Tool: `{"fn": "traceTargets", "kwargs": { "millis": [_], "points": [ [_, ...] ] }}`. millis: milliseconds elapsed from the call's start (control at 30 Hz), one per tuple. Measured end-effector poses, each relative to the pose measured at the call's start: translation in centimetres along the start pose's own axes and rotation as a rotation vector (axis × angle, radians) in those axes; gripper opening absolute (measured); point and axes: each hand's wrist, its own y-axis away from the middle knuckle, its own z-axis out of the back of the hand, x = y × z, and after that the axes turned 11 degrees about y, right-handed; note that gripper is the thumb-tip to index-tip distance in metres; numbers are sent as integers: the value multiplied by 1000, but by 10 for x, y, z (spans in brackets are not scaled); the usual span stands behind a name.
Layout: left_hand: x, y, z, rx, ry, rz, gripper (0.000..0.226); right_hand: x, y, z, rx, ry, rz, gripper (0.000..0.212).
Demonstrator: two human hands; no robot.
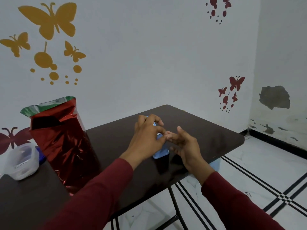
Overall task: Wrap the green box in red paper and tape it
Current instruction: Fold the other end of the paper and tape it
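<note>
A: Two hands over the dark table [207, 130], head view only. Left hand [147, 133] sits on top of a light blue object [160, 153] that stands on the tabletop; its fingers [157, 121] curl over the object's upper end. Whether they actually clamp it or only rest on it cannot be told, since the hand covers most of it.

B: And the right hand [186, 146]?

A: Palm turned toward the left hand, fingers loosely bent, nothing visibly held. Its fingertips [170, 136] meet the left thumb and forefinger just above the blue object. If something thin is pinched between them, it is too small to make out.

B: Position of the box?

A: Well to the left of the left hand. The green box [48, 106] stands upright on the table, mostly covered by shiny red paper [66, 146]; only a green strip shows at its top rim. A fold of the paper near the top gapes open, dark inside. No hand touches it.

B: Anything else near the grip?

A: Further left than the wrapped box, at the table's edge, a translucent plastic container [21, 161], with a blue lid [41, 156] partly visible between container and paper. Both sleeves [103, 188] are dark red. Behind the table, a white wall with butterfly decals [51, 20]; below right, white floor tiles [249, 171] with black lines.
</note>
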Motion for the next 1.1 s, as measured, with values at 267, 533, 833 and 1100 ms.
{"fn": "traceTargets", "kwargs": {
  "millis": [267, 533, 833, 1100],
  "points": [
    [-6, -12, 11, -36, 270, 294, 12, -1, 3, 5, -74, -87, 77, 39],
    [-9, -17, 24, 116, 227, 320, 3, -9, 2, 4, -63, 62, 254, 36],
    [-5, -18, 33, -124, 221, 348, 19, -11, -3, 6, -82, 28, 160, 26],
    [2, 18, 81, -217, 203, 289, 23, 6, 7, -1, -61, 33, 163, 28]
  ]
}}
